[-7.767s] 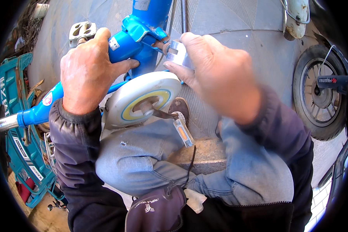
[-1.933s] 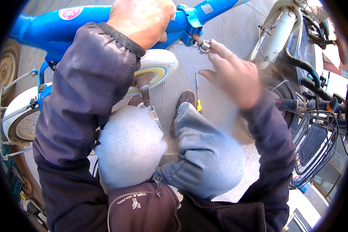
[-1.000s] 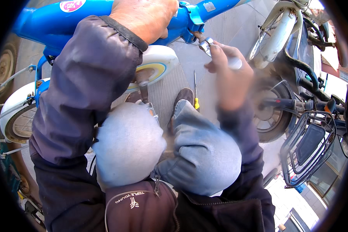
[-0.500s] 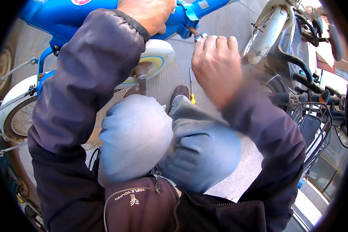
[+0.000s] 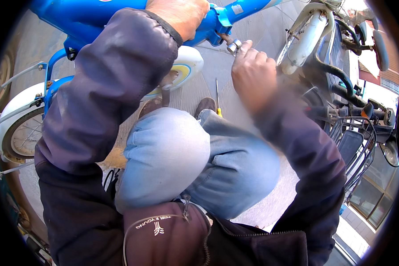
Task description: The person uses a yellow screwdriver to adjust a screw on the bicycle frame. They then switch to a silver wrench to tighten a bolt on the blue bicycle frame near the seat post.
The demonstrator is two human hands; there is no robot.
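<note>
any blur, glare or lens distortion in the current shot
Head view, middle: blur smears the dark purple fabric sleeve by the right hand; sunlight pales the faded blue denim left knee and glints on the silver metal tool; head view, rim: black curved fisheye border, washed-out brightness at upper right.

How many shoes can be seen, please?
2: the left shoe near the metal crank, the right shoe beside the yellow-handled screwdriver. Jeans partly cover both.

right fingers (image 5: 248, 48): metal tool (image 5: 234, 46) | left fingers (image 5: 202, 9): blue frame (image 5: 208, 30) | ground (image 5: 237, 99): screwdriver (image 5: 219, 111)
</note>
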